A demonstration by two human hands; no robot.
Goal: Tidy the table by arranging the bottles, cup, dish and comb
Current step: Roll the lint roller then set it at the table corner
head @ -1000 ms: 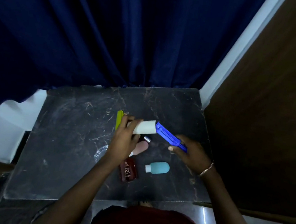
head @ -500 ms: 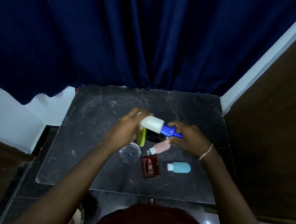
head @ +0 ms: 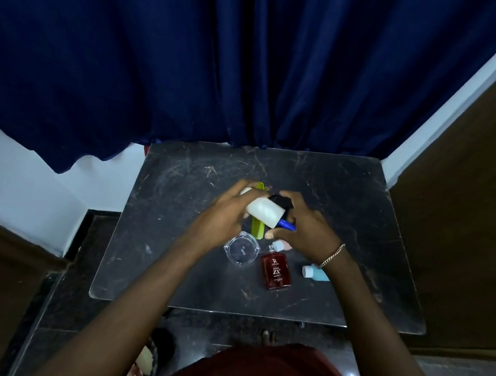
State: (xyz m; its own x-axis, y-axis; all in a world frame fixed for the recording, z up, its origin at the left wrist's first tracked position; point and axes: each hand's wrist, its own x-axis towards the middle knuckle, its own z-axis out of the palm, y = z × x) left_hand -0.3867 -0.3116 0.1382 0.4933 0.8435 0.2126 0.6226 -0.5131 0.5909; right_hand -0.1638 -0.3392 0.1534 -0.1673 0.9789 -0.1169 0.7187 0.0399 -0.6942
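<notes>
Red perfume bottle point(head: 275, 272): lay flat on the near middle of the dark marble table point(head: 168, 259), label up, not yet stood up or lined with anything.
Blue travel bottle point(head: 317, 273): lay on its side just right of the red one, white cap to the left, partly under the right wrist; apparently waiting its turn.
Clear glass dish point(head: 241, 250): sat upright just left of the red bottle, empty as far as could be told.
Pink bottle point(head: 281, 245): only its white cap and a sliver of body showed beneath the right hand.
Left hand point(head: 224, 216): was wrapped around the white cup point(head: 264, 212), holding it tilted with the mouth toward the right, likely so something could be slid in.
Right hand point(head: 301, 229): was pinched on a blue comb point(head: 286, 224) whose end met the cup's mouth; a dark object at the fingertips could not be identified.
Yellow-green comb point(head: 258, 228): lay on the table under the cup, running near to far.
</notes>
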